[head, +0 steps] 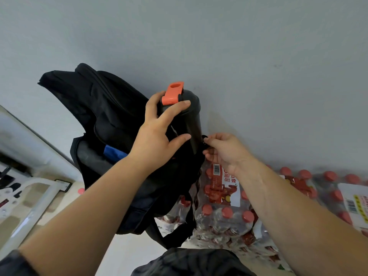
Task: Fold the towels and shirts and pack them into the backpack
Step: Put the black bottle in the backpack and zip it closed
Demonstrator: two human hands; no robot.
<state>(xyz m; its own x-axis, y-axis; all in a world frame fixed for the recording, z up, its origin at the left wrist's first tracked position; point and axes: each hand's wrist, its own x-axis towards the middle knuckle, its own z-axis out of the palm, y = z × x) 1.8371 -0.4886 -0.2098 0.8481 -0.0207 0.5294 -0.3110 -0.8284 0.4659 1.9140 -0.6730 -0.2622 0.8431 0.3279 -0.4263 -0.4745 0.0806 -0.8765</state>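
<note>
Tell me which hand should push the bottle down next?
Left, probably. The left hand grips the bottle near its orange lid, while the right hand pinches a black bit of the backpack.

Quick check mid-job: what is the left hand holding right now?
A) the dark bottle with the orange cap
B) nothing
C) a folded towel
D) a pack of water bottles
A: the left hand curls round the dark bottle, its orange cap on top, beside the black backpack.
</note>
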